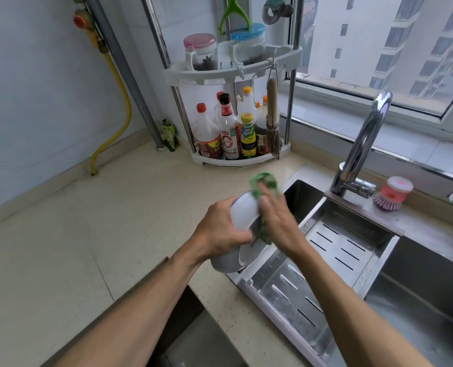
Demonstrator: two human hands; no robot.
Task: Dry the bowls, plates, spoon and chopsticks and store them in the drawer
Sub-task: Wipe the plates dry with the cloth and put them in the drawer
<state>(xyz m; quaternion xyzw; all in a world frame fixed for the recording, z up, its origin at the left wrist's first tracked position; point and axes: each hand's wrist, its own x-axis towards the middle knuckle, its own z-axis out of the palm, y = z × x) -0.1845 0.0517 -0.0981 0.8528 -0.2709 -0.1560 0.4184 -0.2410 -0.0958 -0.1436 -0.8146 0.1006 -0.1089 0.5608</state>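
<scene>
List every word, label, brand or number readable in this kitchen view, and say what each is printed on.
No text can be read with certainty.
Red-capped clear sauce bottle: red and white label with Chinese characters, too blurred to read.
Yellow-capped dark sauce bottle: green and yellow label, too small.
Red-capped brown vinegar bottle: label blurred.
Green packet in the corner: print illegible.
White bowl and green cloth: no print visible.

Home kitchen: steel sink, tap, sauce bottles on corner rack, stone counter.
</scene>
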